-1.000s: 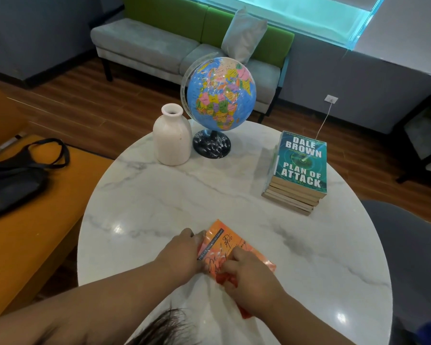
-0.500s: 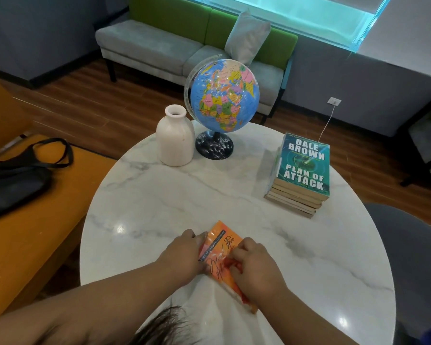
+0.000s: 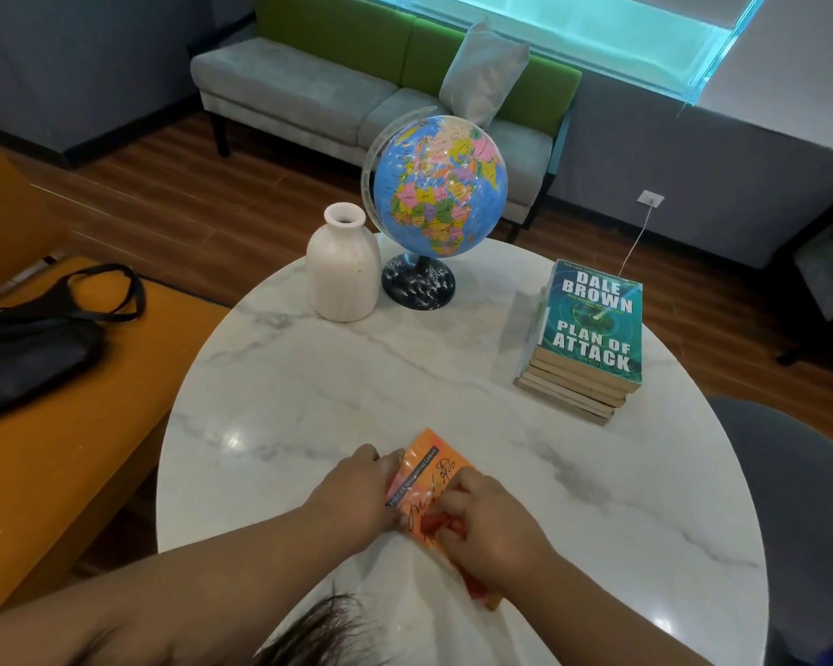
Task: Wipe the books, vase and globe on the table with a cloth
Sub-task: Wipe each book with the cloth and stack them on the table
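Observation:
An orange paperback point(image 3: 429, 468) lies flat on the round marble table point(image 3: 309, 386) near its front edge. My left hand point(image 3: 352, 497) holds the book's left edge. My right hand point(image 3: 491, 531) presses a bunched reddish cloth point(image 3: 474, 585) onto the cover and hides most of the cloth and the book's lower half. At the back of the table stand a white vase point(image 3: 342, 271) and a blue globe point(image 3: 441, 185) on a dark base. A stack of several books point(image 3: 592, 324) with a teal cover on top sits at the right.
An orange bench point(image 3: 68, 449) with a black bag point(image 3: 30, 348) on it stands left of the table. A grey chair point(image 3: 799, 511) is at the right. Behind the table are wooden floor and a grey-green sofa point(image 3: 357, 88).
My right hand with the cloth has slid a little across the orange book's cover and now hides its right edge. My left hand has stayed on the left edge.

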`<state>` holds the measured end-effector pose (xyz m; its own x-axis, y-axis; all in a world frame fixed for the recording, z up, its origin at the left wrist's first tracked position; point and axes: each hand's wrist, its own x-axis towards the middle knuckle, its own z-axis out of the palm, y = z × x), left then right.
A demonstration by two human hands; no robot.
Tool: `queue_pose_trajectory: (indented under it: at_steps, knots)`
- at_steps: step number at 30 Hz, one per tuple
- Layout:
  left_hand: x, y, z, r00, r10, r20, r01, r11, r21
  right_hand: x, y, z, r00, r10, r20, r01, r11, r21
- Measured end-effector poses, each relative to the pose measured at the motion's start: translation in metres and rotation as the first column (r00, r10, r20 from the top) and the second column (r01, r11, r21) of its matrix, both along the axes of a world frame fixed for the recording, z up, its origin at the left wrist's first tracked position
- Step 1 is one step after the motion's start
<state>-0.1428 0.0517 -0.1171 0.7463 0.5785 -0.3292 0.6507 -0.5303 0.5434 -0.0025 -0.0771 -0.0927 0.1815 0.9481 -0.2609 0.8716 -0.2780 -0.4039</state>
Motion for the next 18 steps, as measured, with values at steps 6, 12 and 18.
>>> queue_pose_trajectory:
  at_steps: [6, 12, 18]
  knots:
    - [-0.001, 0.001, 0.0, 1.0, 0.009, 0.003, -0.009, 1.0, -0.018, 0.0, 0.006, 0.003, 0.995, -0.058, 0.075, 0.057, 0.998, 0.018]
    - [-0.001, 0.001, 0.001, 1.0, 0.007, 0.019, -0.007, 1.0, -0.026, 0.007, 0.014, 0.005, 0.996, -0.082, 0.042, 0.081, 0.996, 0.04]
    - [-0.001, 0.001, 0.0, 1.0, 0.015, 0.027, -0.014, 0.999, -0.03, -0.003, 0.01, 0.006, 0.999, 0.014, 0.04, -0.013, 1.0, -0.028]
